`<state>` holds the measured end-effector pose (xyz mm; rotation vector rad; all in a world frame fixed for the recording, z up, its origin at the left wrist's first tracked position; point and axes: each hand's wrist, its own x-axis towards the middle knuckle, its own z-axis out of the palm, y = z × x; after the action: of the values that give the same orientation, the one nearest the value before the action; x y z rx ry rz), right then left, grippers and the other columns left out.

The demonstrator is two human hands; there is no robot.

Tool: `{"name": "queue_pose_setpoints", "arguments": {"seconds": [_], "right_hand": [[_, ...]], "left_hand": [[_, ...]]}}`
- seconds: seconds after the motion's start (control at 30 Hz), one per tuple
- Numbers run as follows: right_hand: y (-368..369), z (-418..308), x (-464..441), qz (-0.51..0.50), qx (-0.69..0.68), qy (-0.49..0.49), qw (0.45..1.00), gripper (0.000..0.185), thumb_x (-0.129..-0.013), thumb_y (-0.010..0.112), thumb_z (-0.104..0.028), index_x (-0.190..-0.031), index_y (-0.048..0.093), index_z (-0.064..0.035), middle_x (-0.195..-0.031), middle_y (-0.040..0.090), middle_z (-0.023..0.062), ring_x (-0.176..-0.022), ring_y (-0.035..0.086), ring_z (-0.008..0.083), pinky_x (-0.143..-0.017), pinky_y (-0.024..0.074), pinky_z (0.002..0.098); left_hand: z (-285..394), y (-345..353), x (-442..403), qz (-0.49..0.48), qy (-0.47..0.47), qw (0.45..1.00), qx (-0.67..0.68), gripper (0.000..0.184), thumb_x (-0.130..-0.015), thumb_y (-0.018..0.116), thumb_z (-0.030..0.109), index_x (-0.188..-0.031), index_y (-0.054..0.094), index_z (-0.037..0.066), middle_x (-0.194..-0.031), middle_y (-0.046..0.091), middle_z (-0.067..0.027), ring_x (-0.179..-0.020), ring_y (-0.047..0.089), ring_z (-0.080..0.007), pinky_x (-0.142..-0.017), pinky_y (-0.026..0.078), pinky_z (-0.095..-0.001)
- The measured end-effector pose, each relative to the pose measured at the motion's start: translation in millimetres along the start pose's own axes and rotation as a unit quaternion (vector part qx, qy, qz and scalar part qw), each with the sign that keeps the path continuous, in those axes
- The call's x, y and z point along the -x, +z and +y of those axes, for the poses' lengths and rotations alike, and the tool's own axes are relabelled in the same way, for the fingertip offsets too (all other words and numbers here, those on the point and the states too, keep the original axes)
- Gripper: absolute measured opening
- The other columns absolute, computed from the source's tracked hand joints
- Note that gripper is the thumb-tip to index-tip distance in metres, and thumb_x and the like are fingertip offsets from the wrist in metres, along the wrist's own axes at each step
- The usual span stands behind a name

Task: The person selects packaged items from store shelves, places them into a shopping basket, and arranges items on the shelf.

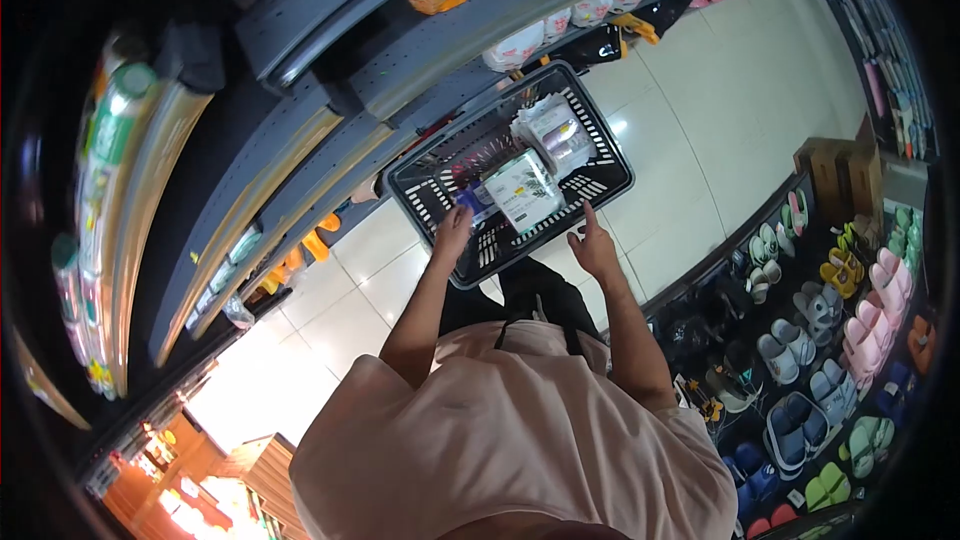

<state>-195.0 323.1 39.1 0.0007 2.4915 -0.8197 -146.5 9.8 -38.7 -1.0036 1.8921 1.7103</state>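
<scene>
Reaching over the near left part of the dark basket [604,125], the left hand [453,232] has its fingers at a small purple packet [479,202]. The fingers are small and partly overlapped in this view, so I cannot tell whether they are clamped on the packet or only resting against it. If the hold is loose, the packet could slip down beside the white-and-green pack [524,192], which lies inside the basket near its middle, and be awkward to pick out.

The right hand [597,245] holds nothing: its index finger points out toward the near right rim, with the thumb apart. Because that hand has no grasp on the basket, a push from the left side could swing or tip it with little to check it. A tilt would likely send the white-and-green pack sliding into the purple-and-white pack [562,137] at the far right.

Space is the other worry. The shelving [330,105] runs close by the basket's left and far sides, so a careless turn could bump the white packs [515,47] low on it.
</scene>
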Motion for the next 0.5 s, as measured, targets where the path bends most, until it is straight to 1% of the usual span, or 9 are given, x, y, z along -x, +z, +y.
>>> {"name": "queue_pose_setpoints", "arguments": {"seconds": [0.03, 0.07, 0.1, 0.13, 0.23, 0.33, 0.37, 0.47, 0.5], "right_hand": [[-2.8, -3.3, -0.9, -0.013, 0.009, -0.016, 1.0, 0.077, -0.086, 0.071, -0.022, -0.15, 0.032, -0.0031, -0.104, 0.07, 0.0247, -0.091, 0.07, 0.0403, -0.08, 0.0553, 0.0455], [-3.9, -7.5, -1.7, -0.027, 0.017, -0.033, 0.999, 0.073, -0.086, 0.071, -0.022, -0.148, 0.036, -0.0025, -0.102, 0.071, 0.0242, -0.09, 0.07, 0.0399, -0.08, 0.0554, 0.0455], [-9.9, -20.4, 2.0, -0.028, 0.006, -0.048, 0.998, 0.062, -0.086, 0.071, -0.024, -0.139, 0.049, -0.0008, -0.097, 0.072, 0.0226, -0.088, 0.07, 0.0387, -0.078, 0.0553, 0.0451], [-8.4, -24.9, 2.6, -0.041, 0.011, -0.072, 0.997, 0.06, -0.087, 0.071, -0.024, -0.138, 0.05, -0.0004, -0.096, 0.072, 0.0223, -0.088, 0.07, 0.0383, -0.077, 0.0553, 0.045], [-0.7, -45.5, 2.7, -0.068, 0.022, -0.15, 0.986, 0.052, -0.087, 0.07, -0.027, -0.129, 0.058, 0.0013, -0.092, 0.072, 0.0203, -0.085, 0.071, 0.0363, -0.076, 0.0551, 0.0438], [5.4, -80.4, 8.8, -0.153, 0.034, -0.177, 0.972, 0.047, -0.086, 0.068, -0.028, -0.121, 0.061, 0.0026, -0.09, 0.071, 0.0233, -0.087, 0.069, 0.0399, -0.077, 0.0539, 0.0483], [17.8, -84.4, 8.9, -0.149, 0.066, -0.202, 0.966, 0.048, -0.086, 0.071, -0.027, -0.124, 0.061, 0.0014, -0.091, 0.072, 0.0173, -0.085, 0.07, 0.0342, -0.075, 0.0538, 0.0435], [29.1, -126.8, 23.3, -0.191, 0.074, -0.257, 0.945, 0.047, -0.086, 0.07, -0.028, -0.123, 0.062, 0.0004, -0.088, 0.072, 0.0158, -0.083, 0.07, 0.0344, -0.074, 0.0535, 0.0435], [37.0, -136.1, 28.9, -0.174, 0.064, -0.29, 0.939, 0.045, -0.087, 0.07, -0.03, -0.121, 0.063, -0.001, -0.086, 0.071, 0.0148, -0.082, 0.069, 0.0345, -0.073, 0.0533, 0.0438]], "left_hand": [[-3.8, -4.2, 7.8, 0.008, 0.013, 0.999, -0.036, 0.051, -0.098, 0.058, 0.043, -0.132, 0.058, 0.006, -0.103, 0.067, -0.004, -0.084, 0.063, -0.0133, -0.066, 0.049, -0.0269], [-7.5, -8.3, 17.0, 0.007, 0.025, 0.999, -0.032, 0.05, -0.097, 0.06, 0.041, -0.13, 0.06, 0.004, -0.102, 0.069, -0.0068, -0.087, 0.064, -0.0149, -0.072, 0.05, -0.0283], [-11.8, -11.7, 27.3, 0.007, 0.037, 0.999, -0.028, 0.05, -0.096, 0.062, 0.04, -0.128, 0.061, 0.002, -0.101, 0.07, -0.0096, -0.09, 0.066, -0.0166, -0.077, 0.05, -0.0296], [-15.2, -14.8, 36.7, 0.007, 0.05, 0.998, -0.025, 0.049, -0.094, 0.064, 0.038, -0.125, 0.063, 0.0, -0.1, 0.072, -0.0123, -0.093, 0.067, -0.0182, -0.082, 0.051, -0.031], [-18.4, -23.0, 69.8, 0.036, 0.065, 0.996, -0.04, 0.047, -0.093, 0.066, 0.038, -0.123, 0.065, 0.002, -0.098, 0.071, -0.0129, -0.092, 0.067, -0.0197, -0.082, 0.051, -0.0319], [-6.8, -35.3, 113.7, 0.06, 0.101, 0.992, -0.045, 0.047, -0.093, 0.066, 0.037, -0.123, 0.064, 0.001, -0.095, 0.071, -0.0138, -0.089, 0.067, -0.0208, -0.08, 0.052, -0.0324], [-3.1, -40.7, 126.5, 0.07, 0.101, 0.99, -0.066, 0.046, -0.094, 0.066, 0.036, -0.124, 0.064, 0.001, -0.097, 0.071, -0.015, -0.09, 0.068, -0.0222, -0.081, 0.053, -0.0329], [-7.1, -60.5, 159.1, 0.079, 0.105, 0.988, -0.082, 0.047, -0.094, 0.063, 0.033, -0.129, 0.061, 0.0, -0.102, 0.073, -0.0158, -0.092, 0.07, -0.0234, -0.082, 0.053, -0.0337], [-6.0, -69.8, 171.7, 0.062, 0.097, 0.991, -0.065, 0.05, -0.094, 0.063, 0.034, -0.131, 0.059, 0.001, -0.105, 0.073, -0.017, -0.096, 0.071, -0.0255, -0.085, 0.054, -0.0355]]}}
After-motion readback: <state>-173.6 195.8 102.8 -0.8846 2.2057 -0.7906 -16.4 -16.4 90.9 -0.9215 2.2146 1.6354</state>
